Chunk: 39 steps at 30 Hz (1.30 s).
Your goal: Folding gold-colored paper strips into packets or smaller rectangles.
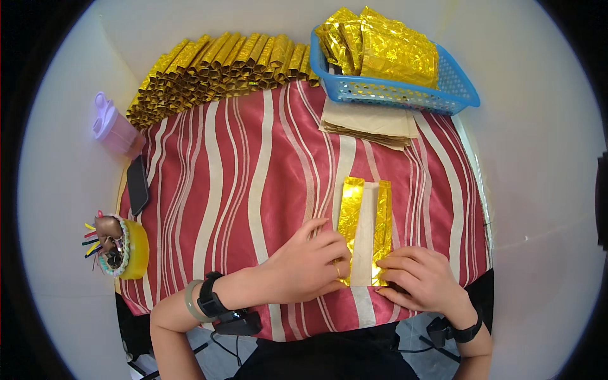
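A sheet of gold foil paper (362,234) lies on the striped cloth before me, both long sides folded inward so that a pale strip of its backing shows down the middle. My left hand (310,266) has its fingers curled onto the lower left fold, closed on that edge; its fingertips are partly hidden. At the lower right corner, my right hand (421,278) pinches the other folded edge between thumb and fingers. A stack of pale brown paper sheets (373,122) rests farther off, partly beneath the blue basket.
A blue plastic basket (392,94) of folded gold foil paper (402,50) stands at the back right. Rolled gold tubes (215,66) are piled at the back left. Along the left edge are a purple cup (117,126), a black phone (137,185) and a yellow container (136,250) of small items.
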Each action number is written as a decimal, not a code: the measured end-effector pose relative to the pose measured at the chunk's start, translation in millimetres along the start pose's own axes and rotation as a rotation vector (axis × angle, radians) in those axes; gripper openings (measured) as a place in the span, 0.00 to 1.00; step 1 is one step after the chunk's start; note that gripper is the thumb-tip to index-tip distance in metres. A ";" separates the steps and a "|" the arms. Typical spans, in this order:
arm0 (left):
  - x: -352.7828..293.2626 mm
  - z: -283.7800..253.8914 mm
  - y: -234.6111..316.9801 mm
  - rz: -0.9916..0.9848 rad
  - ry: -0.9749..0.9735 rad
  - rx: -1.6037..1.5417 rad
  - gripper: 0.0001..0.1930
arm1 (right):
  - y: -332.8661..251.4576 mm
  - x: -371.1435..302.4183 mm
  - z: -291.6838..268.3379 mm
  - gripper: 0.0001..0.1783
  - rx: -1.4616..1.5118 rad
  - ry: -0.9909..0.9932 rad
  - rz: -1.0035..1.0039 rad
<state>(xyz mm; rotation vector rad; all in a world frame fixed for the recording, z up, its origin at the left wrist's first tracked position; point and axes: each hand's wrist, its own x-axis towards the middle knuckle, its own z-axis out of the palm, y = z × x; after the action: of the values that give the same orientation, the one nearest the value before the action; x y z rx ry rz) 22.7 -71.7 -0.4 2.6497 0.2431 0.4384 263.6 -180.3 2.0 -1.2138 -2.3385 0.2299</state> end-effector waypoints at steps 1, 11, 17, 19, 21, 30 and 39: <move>-1.7 -0.9 1.2 0.007 -0.081 -0.040 0.14 | -0.4 -0.9 -1.1 0.13 0.000 0.000 0.004; -9.7 1.5 5.9 0.115 -0.020 0.171 0.07 | -1.5 -4.3 3.3 0.11 -0.135 0.071 -0.128; -10.5 4.9 6.5 0.232 0.051 0.307 0.06 | -2.8 -4.8 0.0 0.12 -0.148 0.059 -0.146; -9.9 5.9 5.7 0.193 0.061 0.240 0.05 | -3.1 -3.6 0.5 0.13 -0.146 0.051 -0.154; -9.0 7.1 6.6 0.153 0.071 0.174 0.06 | -4.2 -1.7 2.3 0.10 -0.087 0.071 -0.087; -8.2 12.2 10.8 -0.178 0.202 -0.066 0.12 | -10.6 6.9 9.3 0.14 -0.119 0.098 0.091; -8.6 11.0 13.4 -0.190 0.167 -0.027 0.10 | -3.4 -0.3 14.3 0.16 0.002 0.047 0.122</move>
<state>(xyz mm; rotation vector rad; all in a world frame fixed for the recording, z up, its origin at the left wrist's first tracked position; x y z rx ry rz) 19.7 -90.0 -6.0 2.5355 0.5317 0.5945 254.2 -181.5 -9.2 -1.3485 -2.2258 0.2419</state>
